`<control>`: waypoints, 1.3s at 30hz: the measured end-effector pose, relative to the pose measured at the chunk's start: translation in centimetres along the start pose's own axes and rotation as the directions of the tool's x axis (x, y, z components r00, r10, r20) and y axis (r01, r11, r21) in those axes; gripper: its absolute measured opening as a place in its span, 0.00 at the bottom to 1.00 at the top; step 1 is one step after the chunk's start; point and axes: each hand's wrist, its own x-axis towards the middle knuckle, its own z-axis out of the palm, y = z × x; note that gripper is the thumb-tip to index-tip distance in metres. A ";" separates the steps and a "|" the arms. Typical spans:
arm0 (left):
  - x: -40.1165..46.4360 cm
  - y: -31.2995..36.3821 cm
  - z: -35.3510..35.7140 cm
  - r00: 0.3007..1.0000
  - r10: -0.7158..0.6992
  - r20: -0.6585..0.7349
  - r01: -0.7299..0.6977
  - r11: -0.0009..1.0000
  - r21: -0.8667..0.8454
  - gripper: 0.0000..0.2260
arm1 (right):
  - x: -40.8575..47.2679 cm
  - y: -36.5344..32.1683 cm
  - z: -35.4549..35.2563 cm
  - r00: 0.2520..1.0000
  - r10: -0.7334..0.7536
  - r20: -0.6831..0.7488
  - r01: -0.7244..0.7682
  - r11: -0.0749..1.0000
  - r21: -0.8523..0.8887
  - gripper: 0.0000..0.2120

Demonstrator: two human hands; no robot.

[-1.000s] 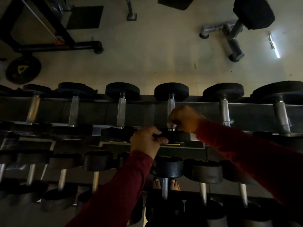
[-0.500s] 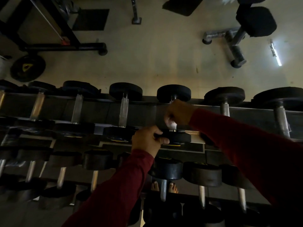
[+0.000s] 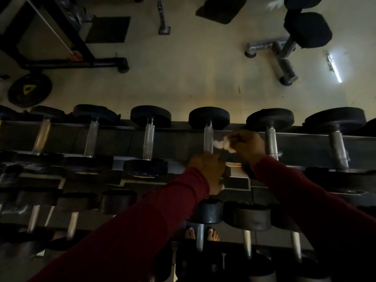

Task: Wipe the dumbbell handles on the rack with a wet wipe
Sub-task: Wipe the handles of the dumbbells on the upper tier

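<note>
While the head view looks down over the dark, three-tiered metal dumbbell rack (image 3: 305, 145), the right hand (image 3: 247, 146) pinches a crumpled white wet wipe (image 3: 221, 143) just beside the knurled steel handle (image 3: 208, 140) of a black round-headed dumbbell on the top tier. The left hand (image 3: 207, 169) curls around that dumbbell's near head. Judging by this, wiping is underway; next, the wipe needs pressing against the handle.
</note>
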 end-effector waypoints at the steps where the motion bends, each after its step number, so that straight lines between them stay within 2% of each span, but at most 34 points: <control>1: 1.0 1.1 -0.2 0.999 0.002 0.048 -0.007 0.994 0.112 0.28 | -0.4 -0.1 -0.3 0.988 0.147 -0.045 -0.132 0.962 0.237 0.11; 2: 2.0 2.1 -0.3 0.995 -0.009 0.096 -0.011 0.977 0.212 0.27 | -0.5 0.0 -0.8 0.961 0.270 -0.052 -0.220 0.869 0.443 0.11; 4: 3.6 3.7 -0.9 0.979 -0.049 0.197 -0.021 0.941 0.339 0.22 | -0.6 -0.2 -1.4 0.916 0.401 -0.023 -0.294 0.707 0.644 0.13; 6: 4.5 4.6 -1.2 0.965 -0.065 0.255 -0.031 0.934 0.356 0.21 | -0.2 0.1 -1.8 0.903 0.430 0.006 -0.316 0.654 0.687 0.15; 7: 4.7 4.7 -1.3 0.966 -0.056 0.252 -0.037 0.936 0.349 0.22 | 0.1 -0.2 -2.0 0.871 0.489 0.049 -0.364 0.575 0.733 0.18; 9: 4.1 4.5 -0.9 0.981 -0.013 0.196 -0.056 0.937 0.344 0.25 | 0.7 0.0 -2.4 0.855 0.510 0.092 -0.396 0.527 0.752 0.21; 11: 3.2 3.8 -0.4 0.994 0.004 0.106 -0.040 0.939 0.342 0.26 | 0.5 0.0 -3.0 0.859 0.476 0.187 -0.455 0.545 0.704 0.20; 13: 2.4 3.3 -0.1 1.000 0.013 0.019 -0.018 0.954 0.299 0.26 | 0.4 -0.1 -3.0 0.820 0.499 0.278 -0.542 0.523 0.658 0.18; 16: 1.5 2.8 0.2 0.995 -0.047 -0.087 0.058 0.991 0.122 0.23 | 0.5 -0.5 -2.2 0.795 0.511 0.327 -0.569 0.439 0.696 0.18; 19: 0.7 2.1 1.6 0.979 -0.146 -0.141 0.130 0.985 -0.116 0.25 | 0.6 -1.6 -1.8 0.820 0.450 0.352 -0.538 0.401 0.741 0.16; 21: 0.1 1.6 3.1 0.965 -0.191 -0.180 0.149 0.964 -0.222 0.28 | 1.0 -2.0 -1.3 0.844 0.398 0.359 -0.518 0.436 0.736 0.12; 23: -0.3 1.1 4.3 0.943 -0.234 -0.236 0.157 0.940 -0.303 0.28 | 1.6 -2.0 -0.4 0.876 0.388 0.285 -0.474 0.594 0.650 0.12; 25: -0.2 0.9 4.7 0.929 -0.255 -0.269 0.152 0.924 -0.350 0.26 | 2.3 -1.8 0.8 0.912 0.380 0.151 -0.405 0.788 0.464 0.10; 28: -0.2 1.0 4.7 0.903 -0.306 -0.302 0.158 0.889 -0.430 0.25 | 3.4 -1.8 2.3 0.959 0.283 0.001 -0.274 0.928 0.251 0.12; 30: -0.7 0.9 5.4 0.858 -0.421 -0.293 0.205 0.805 -0.557 0.27 | 3.9 -2.1 3.1 0.970 0.233 -0.063 -0.221 0.963 0.153 0.12; 33: -1.6 0.8 6.9 0.779 -0.618 -0.108 0.331 0.551 -0.766 0.39 | 4.2 -2.3 4.0 0.978 0.194 -0.071 -0.197 0.980 -0.028 0.05; 35: -1.7 0.8 7.4 0.763 -0.646 -0.024 0.321 0.411 -0.853 0.41 | 4.2 -2.3 4.1 0.978 0.196 -0.071 -0.202 0.975 -0.092 0.05; 39: -1.3 0.6 7.8 0.775 -0.631 -0.018 0.305 0.398 -0.865 0.40 | 3.0 -0.5 4.1 0.976 0.208 0.067 -0.192 0.962 -0.194 0.06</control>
